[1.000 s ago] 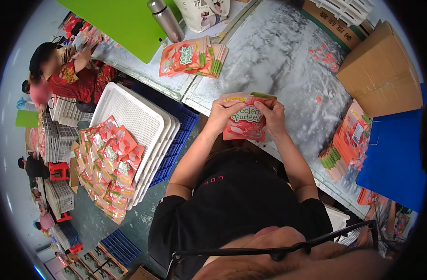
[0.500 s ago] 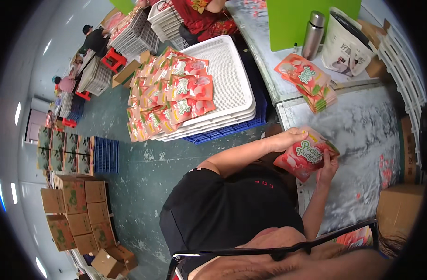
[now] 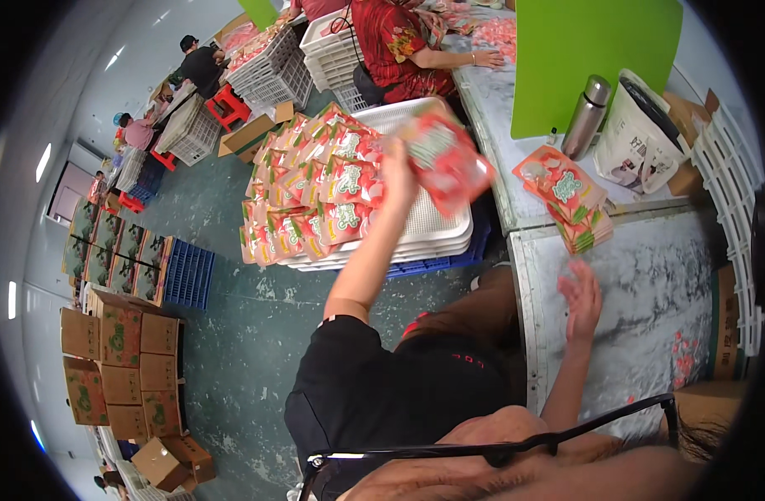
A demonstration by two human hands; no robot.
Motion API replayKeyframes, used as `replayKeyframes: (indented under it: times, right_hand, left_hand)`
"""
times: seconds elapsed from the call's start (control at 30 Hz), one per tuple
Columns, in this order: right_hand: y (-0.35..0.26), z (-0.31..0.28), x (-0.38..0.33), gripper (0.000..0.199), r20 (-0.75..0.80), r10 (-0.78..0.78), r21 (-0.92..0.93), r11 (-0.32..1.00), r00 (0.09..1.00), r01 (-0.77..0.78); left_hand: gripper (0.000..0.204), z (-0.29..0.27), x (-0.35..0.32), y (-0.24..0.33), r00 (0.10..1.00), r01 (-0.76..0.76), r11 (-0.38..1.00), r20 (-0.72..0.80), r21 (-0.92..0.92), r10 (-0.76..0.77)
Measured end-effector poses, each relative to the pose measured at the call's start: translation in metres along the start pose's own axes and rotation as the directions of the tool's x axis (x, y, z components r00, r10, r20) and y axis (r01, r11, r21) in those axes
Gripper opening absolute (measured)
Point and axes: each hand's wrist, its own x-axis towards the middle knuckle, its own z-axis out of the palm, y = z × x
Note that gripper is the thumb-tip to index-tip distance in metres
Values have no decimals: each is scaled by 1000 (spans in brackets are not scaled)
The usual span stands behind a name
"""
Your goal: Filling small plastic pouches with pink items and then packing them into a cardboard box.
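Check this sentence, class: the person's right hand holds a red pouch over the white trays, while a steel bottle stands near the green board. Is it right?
Not quite: the head view shows the left hand holding the red pouch; the right hand is open and empty. The rest stands: the pouch is over the white trays, and the steel bottle stands near the green board.

Motion smears the pouch [image 3: 451,163] and its print; the fingers of the left grip [image 3: 397,177] holding it cannot be made out. The right grip [image 3: 581,299] is blurred too. The upper edge cuts off the head of a co-worker [image 3: 395,42] in red, and heaped pouches [image 3: 316,179] hide much of the white tray [image 3: 462,232]. One distant person [image 3: 138,134] is too small for detail.
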Motion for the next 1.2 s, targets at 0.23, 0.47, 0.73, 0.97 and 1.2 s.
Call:
replayKeyframes:
  times: [0.23, 0.47, 0.73, 0.97, 1.2]
  right_hand:
    - [46, -44, -53, 35, -287, 332, -89, 925, 899, -370]
    - [57, -63, -64, 33, -394, 403, -73, 882, 826, -466]
    - [54, -54, -68, 36, -486, 400, -80, 865, 777, -495]
    - [52, -44, -55, 37, -431, 372, -123, 879, 822, -462]
    - [64, -53, -67, 33, -413, 343, -90, 906, 844, -413]
  left_hand:
    - [73, -122, 121, -45, 895, -54, -338, 196, 940, 401]
    - [71, -149, 137, -120, 981, -143, -476, 186, 868, 45]
    - [58, -215, 154, -98, 990, -127, -702, 128, 701, -52]
    - [43, -105, 134, -94, 946, -204, -462, 295, 863, 134]
    - [29, 218, -59, -182, 646, -646, 487, 761, 588, -62]
